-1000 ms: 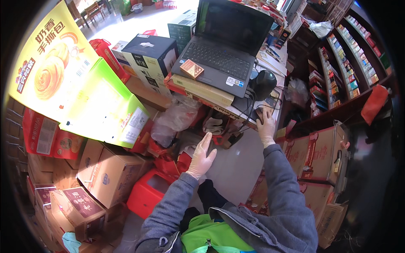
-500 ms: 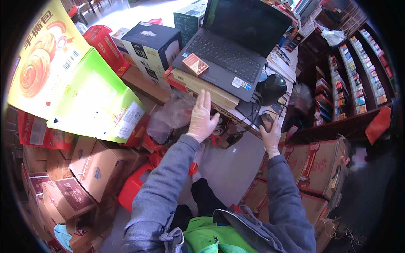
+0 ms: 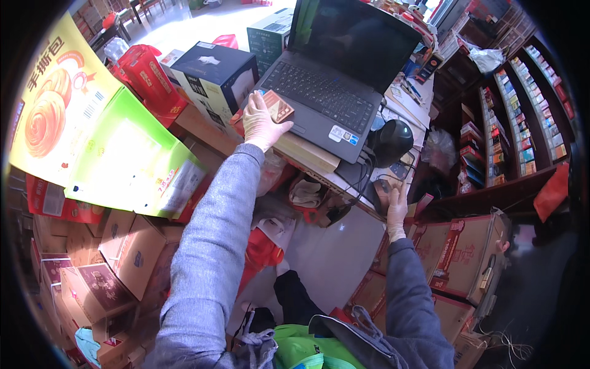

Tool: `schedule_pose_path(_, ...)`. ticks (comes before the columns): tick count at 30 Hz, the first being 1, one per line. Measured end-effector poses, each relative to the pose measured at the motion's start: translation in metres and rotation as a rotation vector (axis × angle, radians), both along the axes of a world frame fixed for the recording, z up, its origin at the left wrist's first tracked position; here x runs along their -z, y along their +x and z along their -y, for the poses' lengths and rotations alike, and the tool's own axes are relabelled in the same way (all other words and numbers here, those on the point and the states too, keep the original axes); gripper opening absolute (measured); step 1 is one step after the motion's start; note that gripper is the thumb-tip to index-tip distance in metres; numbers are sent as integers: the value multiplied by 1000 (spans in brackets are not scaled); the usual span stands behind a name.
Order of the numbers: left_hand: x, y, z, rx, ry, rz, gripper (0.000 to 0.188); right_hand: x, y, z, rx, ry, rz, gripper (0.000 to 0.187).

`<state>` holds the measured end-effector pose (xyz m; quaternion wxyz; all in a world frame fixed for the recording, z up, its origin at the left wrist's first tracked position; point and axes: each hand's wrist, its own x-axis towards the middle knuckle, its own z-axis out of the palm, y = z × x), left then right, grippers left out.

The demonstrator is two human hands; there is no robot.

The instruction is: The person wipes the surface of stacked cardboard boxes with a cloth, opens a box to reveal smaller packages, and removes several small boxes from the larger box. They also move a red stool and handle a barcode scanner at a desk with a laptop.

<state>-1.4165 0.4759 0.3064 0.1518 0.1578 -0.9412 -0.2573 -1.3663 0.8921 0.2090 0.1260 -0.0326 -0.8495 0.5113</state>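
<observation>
The left hand point(image 3: 260, 120) wears a pale glove and lies flat on a small brown box point(image 3: 278, 106), fingers spread over its left part. The small box sits on the left front corner of the open laptop point(image 3: 326, 98). The right hand point(image 3: 396, 210), also gloved, rests on the desk edge point(image 3: 344, 186) below a black scanner point(image 3: 389, 141); I cannot tell if it grips anything. Many brown cardboard boxes point(image 3: 123, 252) stand shut on the floor, so their insides are hidden.

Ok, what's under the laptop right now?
The laptop sits on a long flat pale box, whose front edge shows below it. The left hand rests on a small brown box at its corner. Whatever lies further beneath is covered.
</observation>
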Motion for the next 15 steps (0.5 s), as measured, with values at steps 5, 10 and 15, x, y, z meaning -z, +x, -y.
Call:
schedule_pose_path(5,-3,-12,9,-3,-10,123,112,-2,7,2,-22,176,-74,62)
schedule_pose_path(10,4,-9,1,334,269,-181,107,-2,10,5,-31,213,-132,62)
schedule_pose_path(15,-3,-17,-34,438,179,-257,101,-1,9,4,-40,221,-153,62)
